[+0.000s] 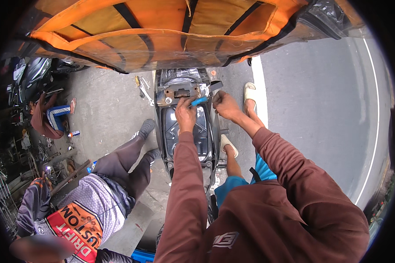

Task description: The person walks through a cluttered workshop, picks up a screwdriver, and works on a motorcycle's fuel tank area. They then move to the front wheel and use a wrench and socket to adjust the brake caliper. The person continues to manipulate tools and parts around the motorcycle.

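A motorcycle stripped of its seat stands in front of me, its glossy black under-seat part (198, 131) exposed between the frame rails. My left hand (186, 115) reaches over the front of that part, fingers closed around a short blue handle-like object (199, 101); its exact kind is unclear. Just ahead of the fingers is a worn metal bracket (173, 94) with a dark slot. My right hand (226, 105) hovers at the right side of the frame, thumb and fingers pinched together; whatever they hold is too small to make out. Near them a flat black piece (216, 85) sticks up.
Wrenches and a yellow-handled tool (142, 87) lie on the concrete left of the motorcycle. An orange canopy-like cover (162, 39) spans the top. A co-worker (87, 206) is at lower left; another person (48, 116) crouches beyond. The road (320, 109) runs along the right.
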A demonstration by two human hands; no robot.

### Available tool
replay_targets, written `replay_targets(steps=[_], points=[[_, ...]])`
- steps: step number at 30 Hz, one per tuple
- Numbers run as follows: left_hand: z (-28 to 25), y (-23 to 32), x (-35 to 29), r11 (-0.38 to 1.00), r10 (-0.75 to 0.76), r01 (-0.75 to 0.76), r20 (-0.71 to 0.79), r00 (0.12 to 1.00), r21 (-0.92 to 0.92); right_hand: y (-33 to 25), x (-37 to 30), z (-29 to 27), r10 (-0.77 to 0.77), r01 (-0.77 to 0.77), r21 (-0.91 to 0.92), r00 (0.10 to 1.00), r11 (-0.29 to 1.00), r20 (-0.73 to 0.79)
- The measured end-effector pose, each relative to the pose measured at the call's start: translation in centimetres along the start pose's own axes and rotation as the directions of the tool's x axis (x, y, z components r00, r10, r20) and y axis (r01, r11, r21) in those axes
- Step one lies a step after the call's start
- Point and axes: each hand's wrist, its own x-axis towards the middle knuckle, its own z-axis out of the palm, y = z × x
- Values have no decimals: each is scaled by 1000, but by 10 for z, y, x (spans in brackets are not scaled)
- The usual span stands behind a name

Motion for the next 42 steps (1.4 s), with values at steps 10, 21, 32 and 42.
replay_targets(steps=[10,21,32,42], points=[[5,1,1,1000,2,-1,27,1000,-5,15,65,-37,-108,144,-608,990,781,96],[0,13,4,996,75,-76,42,996,38,-2,85,-54,-24,197,-684,967,703,254],[2,10,3,996,19,-21,22,1000,86,20,81,-49,-178,257,-517,964,816,199],[5,-1,4,987,140,-141,15,990,77,-54,-51,47,313,-225,727,950,648,15]])
